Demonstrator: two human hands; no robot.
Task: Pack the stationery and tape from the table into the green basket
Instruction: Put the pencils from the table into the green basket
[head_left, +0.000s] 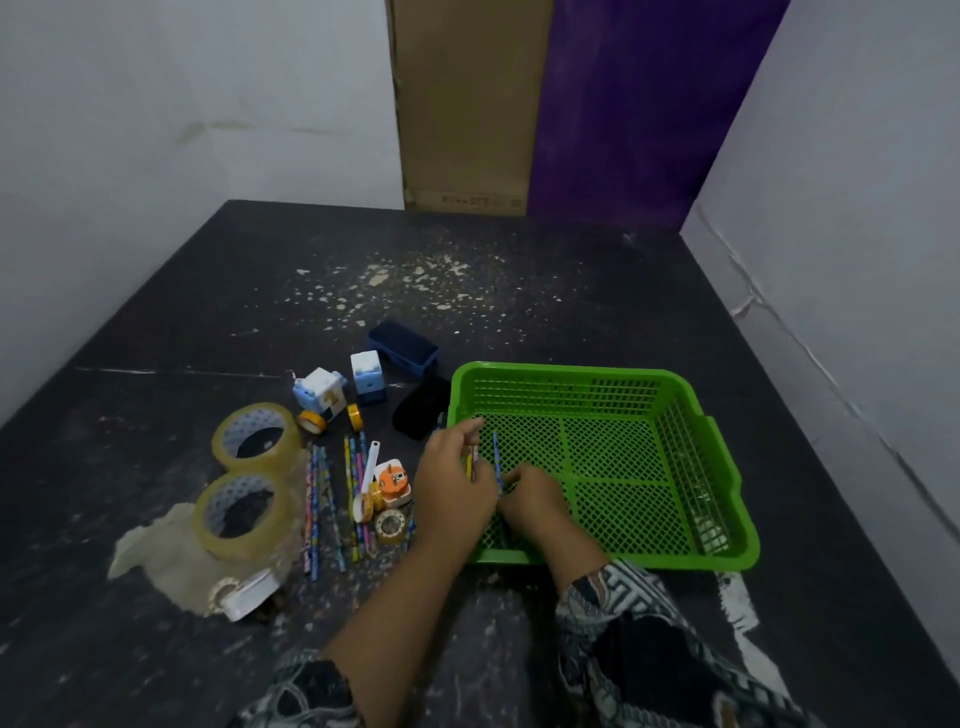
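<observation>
Pencils (497, 462) | both hands | over green basket (727, 467) | no legible writing

The left hand (457, 486) hides the lower ends of the pencils (497, 462) it holds; both sleeves (613, 623) (patterned fabric) run off the bottom edge.

The dark tabletop (208, 322) was pretty scuffed, with pale flecks (410, 283) scattered at the far middle. A cardboard panel (467, 104) leaned against the far wall beside a purple panel (634, 104).
</observation>
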